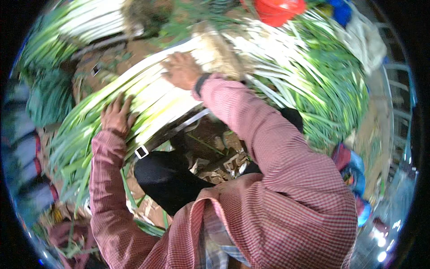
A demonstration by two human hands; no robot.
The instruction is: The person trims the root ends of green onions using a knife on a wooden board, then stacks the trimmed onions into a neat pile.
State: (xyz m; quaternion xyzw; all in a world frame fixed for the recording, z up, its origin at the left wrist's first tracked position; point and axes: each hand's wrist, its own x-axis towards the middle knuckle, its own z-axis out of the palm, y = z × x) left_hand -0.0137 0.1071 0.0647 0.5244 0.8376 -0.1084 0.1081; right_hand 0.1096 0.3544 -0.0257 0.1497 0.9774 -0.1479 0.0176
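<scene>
In front of me a wide layer of long green onions lies side by side on a low stand with a metal edge. Their white stalks and hairy roots point to the upper right, and the green leaves hang down at the lower left. My left hand rests on the layer where white turns to green, fingers spread. Flat across the white stalks, close to the roots, lies my right hand, its fingers also apart. Neither hand is closed around a stalk.
A loose heap of green onions spreads at the right, below a red plastic container. Another row of them lies at the upper left, above a green bundle. Scraps litter the ground by my knees.
</scene>
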